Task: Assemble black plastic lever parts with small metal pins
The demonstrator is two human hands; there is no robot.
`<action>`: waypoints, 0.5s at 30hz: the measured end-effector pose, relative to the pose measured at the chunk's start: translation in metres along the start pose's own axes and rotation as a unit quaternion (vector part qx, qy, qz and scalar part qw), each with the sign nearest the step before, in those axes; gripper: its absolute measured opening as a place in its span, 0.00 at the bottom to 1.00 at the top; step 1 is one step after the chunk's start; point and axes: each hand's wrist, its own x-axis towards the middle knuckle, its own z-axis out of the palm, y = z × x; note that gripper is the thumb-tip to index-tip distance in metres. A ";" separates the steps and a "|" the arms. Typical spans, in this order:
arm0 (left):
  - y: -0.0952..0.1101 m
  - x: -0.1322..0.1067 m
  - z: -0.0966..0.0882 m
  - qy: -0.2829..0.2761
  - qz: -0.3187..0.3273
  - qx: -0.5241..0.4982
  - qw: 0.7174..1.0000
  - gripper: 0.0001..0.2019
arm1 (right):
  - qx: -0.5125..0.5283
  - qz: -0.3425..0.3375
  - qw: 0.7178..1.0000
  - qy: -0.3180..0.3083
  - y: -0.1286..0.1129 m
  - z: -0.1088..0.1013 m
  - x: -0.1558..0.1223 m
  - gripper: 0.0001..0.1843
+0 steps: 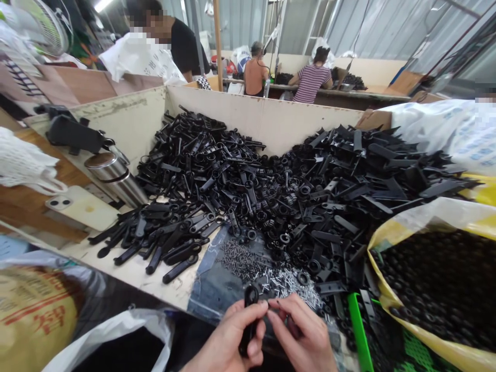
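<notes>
My left hand (234,333) is closed around a black plastic part (251,295) with a ring-shaped upper end, held roughly upright. Close beside it, my right hand (304,330) is pinched, its fingertips near the left thumb. A tiny dark piece seems to be between those fingertips, too small to make out. Just beyond both hands, a pile of small dark screws (236,258) and a pile of silver pins (292,284) lie on a dark mat (207,289). Long black parts with ring ends (166,245) are laid together to the left.
Heaps of black plastic pieces (209,155) fill the walled bench. A steel flask (120,181) and a phone (83,206) are at left. On the right stand a sack of black rings (442,274) and a green basket (360,330). Several people work farther back.
</notes>
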 end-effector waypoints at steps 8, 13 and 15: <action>0.012 -0.021 -0.006 -0.082 0.038 0.128 0.988 0.21 | 0.009 0.002 1.000 -0.004 -0.005 0.002 0.004 0.04; 0.012 -0.029 -0.011 -0.062 0.071 0.209 0.973 0.18 | -0.004 -0.042 0.998 -0.053 -0.010 0.009 0.009 0.04; 0.012 -0.029 -0.013 -0.057 0.083 0.251 0.963 0.20 | -0.011 -0.043 0.997 -0.063 -0.010 0.010 0.011 0.04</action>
